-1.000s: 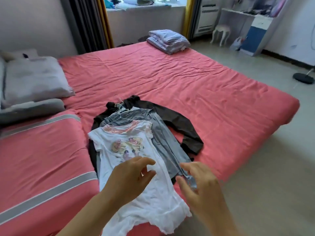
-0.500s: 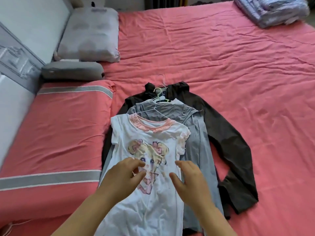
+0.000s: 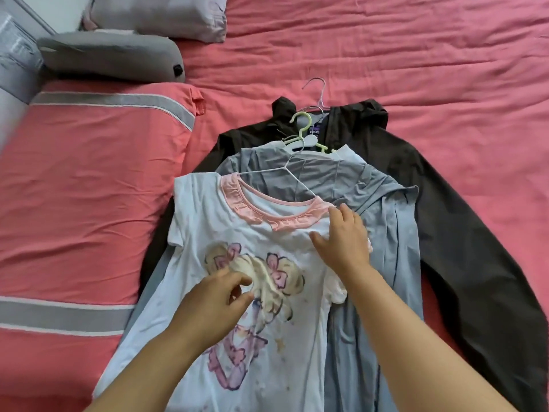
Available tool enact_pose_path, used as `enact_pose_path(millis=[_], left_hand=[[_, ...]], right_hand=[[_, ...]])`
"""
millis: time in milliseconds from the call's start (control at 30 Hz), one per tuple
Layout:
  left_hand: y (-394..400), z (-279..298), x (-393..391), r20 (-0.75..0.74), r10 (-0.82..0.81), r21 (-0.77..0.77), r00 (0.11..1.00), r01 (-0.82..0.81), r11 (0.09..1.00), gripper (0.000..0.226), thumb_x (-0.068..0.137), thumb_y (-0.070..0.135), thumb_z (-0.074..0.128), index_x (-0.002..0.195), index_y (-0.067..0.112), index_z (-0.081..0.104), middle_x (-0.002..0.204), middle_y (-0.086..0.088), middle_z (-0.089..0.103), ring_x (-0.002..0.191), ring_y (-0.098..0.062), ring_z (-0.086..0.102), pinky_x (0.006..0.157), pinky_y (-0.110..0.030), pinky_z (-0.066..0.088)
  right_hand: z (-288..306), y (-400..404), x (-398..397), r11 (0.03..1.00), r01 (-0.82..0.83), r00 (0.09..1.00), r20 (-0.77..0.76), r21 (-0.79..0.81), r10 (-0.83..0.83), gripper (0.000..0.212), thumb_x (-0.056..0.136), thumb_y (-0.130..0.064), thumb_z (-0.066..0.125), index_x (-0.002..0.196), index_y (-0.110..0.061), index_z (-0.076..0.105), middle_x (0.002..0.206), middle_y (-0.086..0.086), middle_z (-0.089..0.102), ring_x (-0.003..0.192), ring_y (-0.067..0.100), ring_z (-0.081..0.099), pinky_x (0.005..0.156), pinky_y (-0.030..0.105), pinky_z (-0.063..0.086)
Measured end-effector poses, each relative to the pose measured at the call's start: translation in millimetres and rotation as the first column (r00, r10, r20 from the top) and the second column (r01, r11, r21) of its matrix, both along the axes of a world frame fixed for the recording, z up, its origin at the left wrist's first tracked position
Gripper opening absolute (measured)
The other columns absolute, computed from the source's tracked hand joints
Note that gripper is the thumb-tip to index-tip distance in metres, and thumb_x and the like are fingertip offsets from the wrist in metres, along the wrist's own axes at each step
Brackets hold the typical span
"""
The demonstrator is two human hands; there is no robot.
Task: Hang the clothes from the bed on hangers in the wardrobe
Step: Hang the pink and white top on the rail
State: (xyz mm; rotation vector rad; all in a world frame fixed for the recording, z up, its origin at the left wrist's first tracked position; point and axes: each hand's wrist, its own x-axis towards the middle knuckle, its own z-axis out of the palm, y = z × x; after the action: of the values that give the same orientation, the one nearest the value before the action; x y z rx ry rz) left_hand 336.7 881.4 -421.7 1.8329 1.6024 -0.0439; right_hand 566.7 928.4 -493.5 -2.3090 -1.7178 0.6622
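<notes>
Down on the white shirt [image 3: 252,233]: left hand [image 3: 219,304] at mid-chest, fingers [image 3: 237,278] curled and pinching a raised fold of printed cloth over the cartoon face. Right hand [image 3: 344,239] flat beside the pink collar [image 3: 267,209], fingers spread and straight, pressing the shirt's shoulder where the sleeve has bunched up. Both forearms bare, reaching in from the bottom edge.

Under the white shirt, a thin white wire hanger [image 3: 285,168], its hook pointing up over the next garment and its arms running into the neck opening. Beneath that, a grey garment [image 3: 326,173] spread wider, on a pale hanger [image 3: 300,144]. Lowest of the stack, a dark brown jacket [image 3: 445,218] with its sleeve trailing down the right side, hood at the top, a yellow-green hanger [image 3: 300,117] and a clear hanger hook [image 3: 316,84] showing at its neck.

All laid overlapping, collars pointing away, on the pink bed sheet [image 3: 416,55]. To the left, a folded pink quilt with grey stripes [image 3: 89,173]. At the top left, a dark grey pillow [image 3: 110,58] and a lighter grey pillow [image 3: 160,13] against the headboard.
</notes>
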Motion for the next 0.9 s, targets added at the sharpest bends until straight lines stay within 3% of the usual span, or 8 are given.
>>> enact_pose_path(millis=[67, 133, 233, 367, 467, 667, 800, 900], left_hand=[[1, -4, -5, -0.011, 0.010, 0.004, 1.000, -0.010, 1.000, 0.023, 0.090, 0.038, 0.057, 0.112, 0.032, 0.062, 0.093, 0.017, 0.056, 0.083, 0.000, 0.055, 0.077, -0.021, 0.047], [1, -4, -11, -0.021, 0.023, 0.013, 1.000, -0.022, 1.000, 0.022, 0.090, 0.038, 0.057, 0.110, 0.033, 0.062, 0.092, 0.018, 0.055, 0.082, 0.001, 0.055, 0.076, -0.020, 0.046], [1, 4, -20, -0.037, 0.022, 0.021, 0.999, -0.021, 1.000, 0.021, 0.090, 0.039, 0.056, 0.110, 0.036, 0.062, 0.089, 0.019, 0.053, 0.081, 0.001, 0.055, 0.075, -0.019, 0.045], [6, 24, -33, -0.060, -0.007, 0.048, 0.998, 0.010, 0.999, 0.025, 0.090, 0.041, 0.055, 0.114, 0.035, 0.059, 0.091, 0.020, 0.049, 0.081, 0.001, 0.054, 0.074, -0.018, 0.044], [13, 45, -44, -0.042, -0.032, 0.110, 0.999, 0.036, 0.993, 0.031, 0.090, 0.038, 0.056, 0.121, 0.033, 0.056, 0.104, 0.020, 0.046, 0.094, -0.001, 0.052, 0.082, -0.023, 0.044], [29, 88, -52, 0.065, -0.077, 0.376, 0.995, 0.047, 0.925, 0.075, 0.078, 0.062, 0.036, 0.143, 0.024, 0.036, 0.148, 0.006, 0.031, 0.139, -0.012, 0.025, 0.111, -0.026, 0.021], [32, 127, -52, 0.122, -0.213, 0.548, 0.969, 0.113, 0.829, 0.079, 0.079, 0.063, 0.033, 0.147, 0.025, 0.021, 0.155, 0.004, 0.010, 0.143, -0.012, 0.001, 0.114, -0.028, -0.001], [21, 165, -49, 0.164, -0.405, 0.602, 0.899, 0.235, 0.763, 0.073, 0.082, 0.063, 0.036, 0.143, 0.022, 0.037, 0.148, -0.001, 0.037, 0.141, -0.022, 0.024, 0.114, -0.048, 0.005]], right_hand=[[-14, 19, -1, 0.994, -0.031, 0.999, 0.035, -0.105, 0.034, 0.076, 0.090, -0.045, 0.051, 0.147, -0.011, 0.014, 0.156, 0.010, 0.014, 0.143, 0.028, 0.012, 0.113, 0.043, 0.012], [-25, 31, -6, 0.986, -0.034, 0.996, 0.075, -0.165, 0.047, 0.084, 0.087, -0.048, 0.054, 0.148, -0.012, 0.008, 0.151, 0.012, 0.021, 0.139, 0.031, 0.017, 0.112, 0.050, 0.011], [-27, 35, -13, 0.991, 0.018, 0.993, 0.118, -0.135, -0.002, 0.082, 0.080, -0.045, 0.063, 0.142, -0.015, 0.019, 0.133, 0.012, 0.037, 0.122, 0.032, 0.032, 0.105, 0.046, 0.022], [3, 21, -21, 0.996, 0.081, 0.995, 0.059, -0.048, -0.078, 0.049, 0.077, -0.031, 0.063, 0.116, -0.021, 0.035, 0.111, 0.004, 0.043, 0.100, 0.024, 0.032, 0.084, 0.036, 0.022], [44, -3, -25, 0.984, 0.179, 0.979, -0.096, -0.008, -0.179, 0.041, 0.078, -0.052, 0.061, 0.099, -0.022, 0.042, 0.096, -0.002, 0.044, 0.092, 0.017, 0.029, 0.074, 0.032, 0.014], [129, -75, -44, 0.891, 0.416, 0.870, -0.364, 0.180, -0.332, 0.026, 0.079, -0.020, 0.068, 0.064, -0.025, 0.047, 0.064, -0.008, 0.053, 0.073, 0.019, 0.049, 0.073, 0.037, 0.029], [183, -136, -68, 0.798, 0.576, 0.774, -0.431, 0.177, -0.463, 0.018, 0.075, -0.015, 0.070, 0.070, -0.024, 0.056, 0.064, -0.011, 0.061, 0.066, 0.016, 0.056, 0.081, 0.052, 0.045], [237, -184, -97, 0.704, 0.658, 0.741, -0.390, 0.266, -0.546, 0.019, 0.075, -0.016, 0.071, 0.068, -0.027, 0.058, 0.068, -0.020, 0.063, 0.063, 0.009, 0.057, 0.082, 0.051, 0.045]])
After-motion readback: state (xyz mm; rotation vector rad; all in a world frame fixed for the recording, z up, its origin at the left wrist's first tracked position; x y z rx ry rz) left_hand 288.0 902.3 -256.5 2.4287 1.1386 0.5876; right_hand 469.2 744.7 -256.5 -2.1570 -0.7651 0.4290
